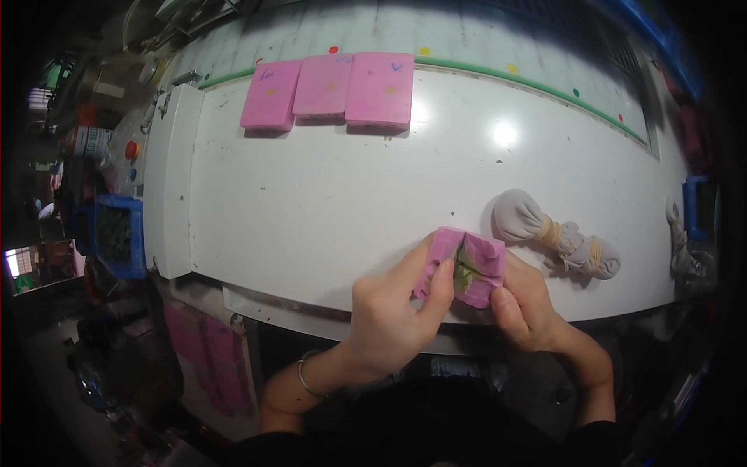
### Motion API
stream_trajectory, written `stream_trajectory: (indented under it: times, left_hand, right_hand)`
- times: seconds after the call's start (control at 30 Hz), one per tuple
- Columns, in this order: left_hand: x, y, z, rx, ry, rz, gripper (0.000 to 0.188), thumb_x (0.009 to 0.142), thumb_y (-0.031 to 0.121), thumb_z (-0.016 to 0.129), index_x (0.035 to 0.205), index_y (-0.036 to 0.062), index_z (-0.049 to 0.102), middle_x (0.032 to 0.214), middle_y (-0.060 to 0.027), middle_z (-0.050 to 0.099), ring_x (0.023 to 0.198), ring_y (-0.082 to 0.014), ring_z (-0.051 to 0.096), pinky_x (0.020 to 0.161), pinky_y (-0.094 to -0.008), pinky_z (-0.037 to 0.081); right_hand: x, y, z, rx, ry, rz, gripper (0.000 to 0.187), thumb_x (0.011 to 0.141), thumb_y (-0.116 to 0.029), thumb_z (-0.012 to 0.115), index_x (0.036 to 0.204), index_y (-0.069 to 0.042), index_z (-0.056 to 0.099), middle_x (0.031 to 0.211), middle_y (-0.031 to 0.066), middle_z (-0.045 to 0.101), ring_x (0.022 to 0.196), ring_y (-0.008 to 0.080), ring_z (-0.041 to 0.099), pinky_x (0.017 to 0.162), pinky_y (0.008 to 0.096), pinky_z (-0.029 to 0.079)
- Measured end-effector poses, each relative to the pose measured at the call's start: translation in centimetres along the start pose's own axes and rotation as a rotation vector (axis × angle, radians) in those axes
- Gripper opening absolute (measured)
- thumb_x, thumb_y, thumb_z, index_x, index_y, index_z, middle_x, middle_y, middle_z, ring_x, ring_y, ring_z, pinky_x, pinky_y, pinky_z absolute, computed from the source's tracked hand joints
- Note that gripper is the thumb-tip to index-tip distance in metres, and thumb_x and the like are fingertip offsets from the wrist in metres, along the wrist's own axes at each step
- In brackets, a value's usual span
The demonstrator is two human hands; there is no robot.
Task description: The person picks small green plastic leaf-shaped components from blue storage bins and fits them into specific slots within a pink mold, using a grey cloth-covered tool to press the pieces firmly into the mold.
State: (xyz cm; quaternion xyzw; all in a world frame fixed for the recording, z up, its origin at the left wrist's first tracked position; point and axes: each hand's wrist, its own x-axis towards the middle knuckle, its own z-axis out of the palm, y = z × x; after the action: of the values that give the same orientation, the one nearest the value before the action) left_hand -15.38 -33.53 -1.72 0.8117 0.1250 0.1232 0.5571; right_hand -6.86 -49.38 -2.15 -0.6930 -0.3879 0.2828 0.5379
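Left grip [389,315] pinched, right grip [531,307] pinched nearby, thumbs [440,286] uppermost, bare forearms [289,393] angled inward

Single head-worn fisheye view, close and steeply downward onto the white worktable [327,194]

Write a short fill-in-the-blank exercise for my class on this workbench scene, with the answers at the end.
1. The left hand and right hand both hold a split piece whose outside is coloured ____.
2. The number of blocks in the row on the white table is ____.
3. Seen from the person's side, the tied grey bundle lies to the ____ of the split piece.
4. The bracelet is on the ____ arm.

Missing words: pink; three; right; left.
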Motion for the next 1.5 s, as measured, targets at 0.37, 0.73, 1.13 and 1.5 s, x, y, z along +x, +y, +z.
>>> stream_trajectory:
  times: [0.37, 0.73, 1.13, 1.5]
  left_hand:
    - [0.0, -1.1, -0.9, -0.150, -0.041, -0.264, 0.024, 0.091, 0.010, 0.051, 0.107, -0.0060, 0.058, 0.075, -0.0040, 0.063, 0.068, -0.0047, 0.054, 0.060, -0.0221, 0.045]
    - [0.5, 0.0, 2.4, -1.027, -0.093, -0.108, 0.105, 0.067, 0.081, 0.032, 0.129, -0.0039, 0.033, 0.099, -0.0156, 0.054, 0.092, -0.0283, 0.060, 0.086, -0.0429, 0.047]
    - [1.3, 2.7, 1.3, -0.960, -0.398, -0.350, 0.105, 0.071, 0.082, 0.013, 0.142, 0.0040, 0.010, 0.084, -0.0132, 0.056, 0.059, -0.0165, 0.056, 0.052, -0.0293, 0.049]
    - [2.3, 2.7, 1.0, -0.987, -0.559, -0.100, 0.108, 0.066, 0.080, 0.046, 0.134, 0.0003, 0.018, 0.089, -0.0123, 0.050, 0.066, -0.0121, 0.054, 0.054, -0.0225, 0.046]
  right_hand:
    - [-2.1, 0.8, -0.5, 0.003, 0.052, 0.083, 0.034, 0.082, -0.011, 0.042, 0.110, 0.006, 0.052, 0.104, 0.0209, 0.055, 0.089, 0.0323, 0.056, 0.080, 0.0322, 0.044]
    - [-2.9, -1.0, 3.8, 0.729, -0.038, 0.207, 0.029, 0.094, -0.013, 0.033, 0.087, 0.002, 0.056, 0.084, 0.0116, 0.061, 0.078, 0.0204, 0.060, 0.075, 0.0311, 0.049]
    - [2.3, -5.8, -2.0, -0.003, 0.244, 0.060, 0.017, 0.092, -0.012, 0.045, 0.094, 0.003, 0.054, 0.082, 0.0099, 0.053, 0.067, 0.0146, 0.053, 0.061, 0.0257, 0.043]
    - [3.2, -3.2, 0.7, 0.826, 0.287, 0.529, 0.044, 0.096, -0.034, 0.030, 0.102, 0.004, 0.052, 0.067, 0.0101, 0.058, 0.038, 0.0120, 0.049, 0.035, 0.0196, 0.040]
